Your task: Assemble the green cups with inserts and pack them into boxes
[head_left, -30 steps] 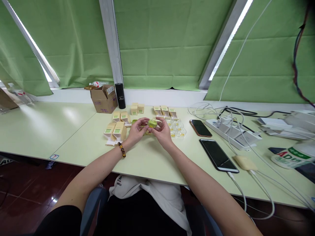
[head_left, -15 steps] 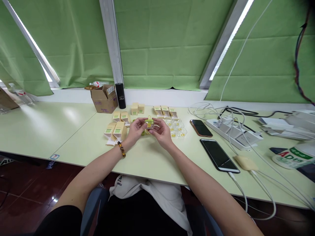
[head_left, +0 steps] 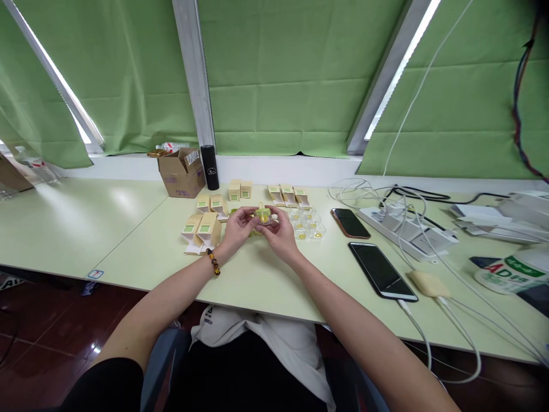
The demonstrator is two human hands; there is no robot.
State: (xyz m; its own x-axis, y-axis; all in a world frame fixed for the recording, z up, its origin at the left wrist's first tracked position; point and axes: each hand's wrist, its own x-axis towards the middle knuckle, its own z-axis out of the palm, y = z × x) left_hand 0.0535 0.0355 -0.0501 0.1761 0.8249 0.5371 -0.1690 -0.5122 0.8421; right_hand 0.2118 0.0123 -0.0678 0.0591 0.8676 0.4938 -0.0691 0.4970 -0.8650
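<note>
Between the fingertips of both hands is a small clear container with a yellow-green lid, a loop on its top and something yellow inside. My left hand grips its left side, and a beaded bracelet is on that wrist. From the right, my right hand pinches the other side. More yellow-green pieces show partly behind the fingers of my left hand. Just right of my right hand stand several clear plastic cups with yellow centres.
Small cream boxes with green labels stand left of my hands, others behind them. A cardboard box and a black tumbler are at the back. Two phones, including a large one, a power strip and loose cables lie right.
Both hands stay at the same spot. The small container between them has tilted and turned slightly, so its lid and yellow contents show differently.
</note>
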